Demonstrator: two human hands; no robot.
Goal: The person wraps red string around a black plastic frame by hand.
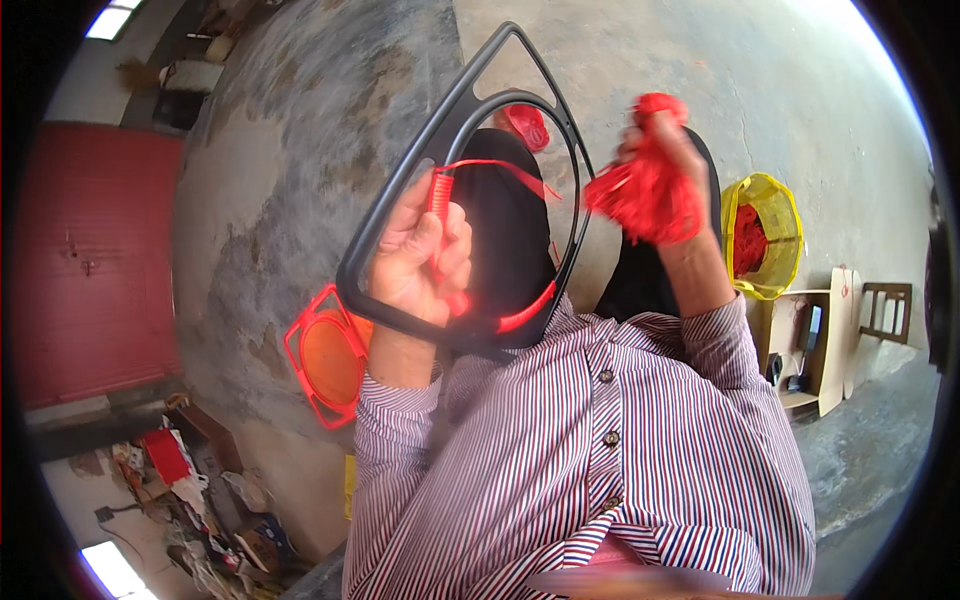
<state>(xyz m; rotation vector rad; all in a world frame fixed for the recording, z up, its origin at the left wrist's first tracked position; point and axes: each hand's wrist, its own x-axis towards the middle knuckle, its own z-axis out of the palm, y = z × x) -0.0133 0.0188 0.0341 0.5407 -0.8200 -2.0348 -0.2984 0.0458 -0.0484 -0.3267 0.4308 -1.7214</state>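
A black pointed frame with a round inner ring is held up over my lap. My left hand is closed around the ring's left side, where red strip is wound in tight coils. From the top of those coils a loose length of strip stretches right across the ring's opening. More red wrapping covers the ring's lower right. Just right of the frame, my right hand grips a thick bundle of red strip; both are slightly blurred by motion.
A yellow basket with red material inside stands on the floor at right, beside a light wooden box. At left lies a red-framed piece with an orange round middle. A red shoe-like item shows beyond the frame. Clutter lines the lower-left wall.
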